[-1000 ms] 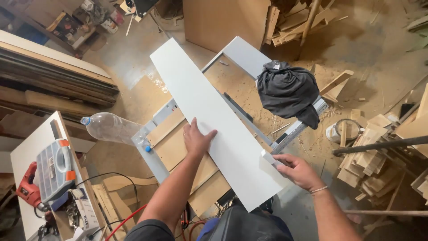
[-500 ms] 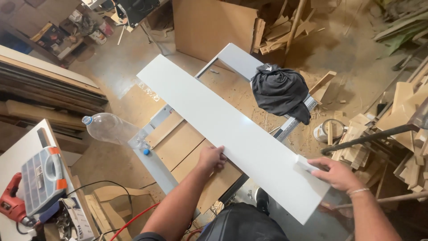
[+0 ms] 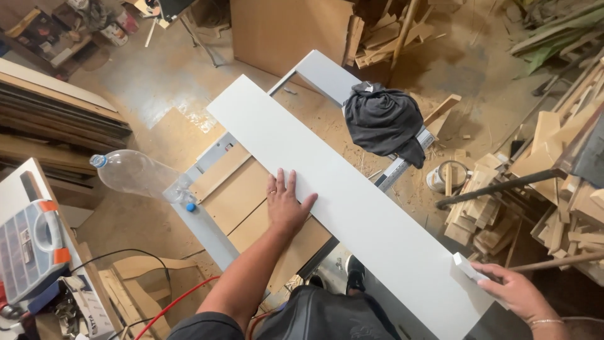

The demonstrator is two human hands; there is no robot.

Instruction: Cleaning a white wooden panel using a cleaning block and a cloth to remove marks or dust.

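Head view: long white board (image 3: 352, 208) lies diagonally across the saw desk (image 3: 207, 217). Your left hand (image 3: 286, 204) rests flat on its near edge, fingers released; keep that pressure even. Your right hand (image 3: 516, 293) pinches the near corner; steady it

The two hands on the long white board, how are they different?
The left hand lies flat on the long white board, fingers spread, near its middle edge. The right hand curls around the board's near end corner and pinches a small white piece. The right wrist wears a thin bracelet; the left wrist is bare. Both touch the same board.
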